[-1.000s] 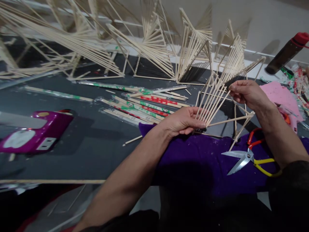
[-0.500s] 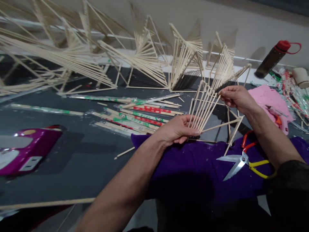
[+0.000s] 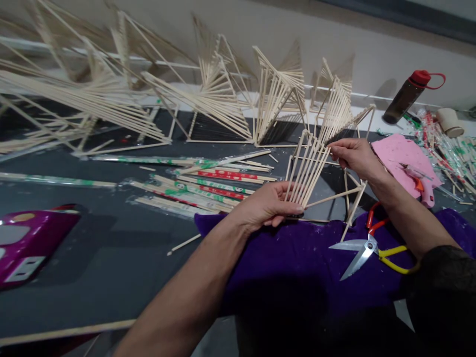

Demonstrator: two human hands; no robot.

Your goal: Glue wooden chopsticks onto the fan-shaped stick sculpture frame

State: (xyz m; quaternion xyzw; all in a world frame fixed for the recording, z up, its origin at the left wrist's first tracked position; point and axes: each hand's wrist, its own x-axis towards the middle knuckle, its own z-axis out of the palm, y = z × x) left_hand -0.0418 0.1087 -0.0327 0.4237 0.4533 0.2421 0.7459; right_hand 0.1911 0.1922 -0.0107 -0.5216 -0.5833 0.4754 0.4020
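Observation:
A small frame model of pale chopsticks (image 3: 305, 171), its sticks fanned in a row, stands before me. My left hand (image 3: 269, 202) closes on its lower end, thumb along the bottom of the fanned sticks. At their upper end, my right hand (image 3: 353, 156) pinches the tip of the outermost chopstick. The fingertips hide the exact point of contact. Just below the right forearm, open scissors (image 3: 368, 245) with one red and one yellow handle lie on a purple cloth (image 3: 275, 263).
Several finished chopstick models (image 3: 219, 114) line the back by the wall. Wrapped chopsticks (image 3: 219, 183) lie left of my hands. A pink glue gun (image 3: 424, 186) rests on pink material (image 3: 394, 153). Behind it is a dark bottle (image 3: 403, 101); a purple device (image 3: 33, 238) sits far left.
The view has shifted slightly, so everything appears a little further left and most things slightly lower. Both hands keep the same hold on the chopstick model.

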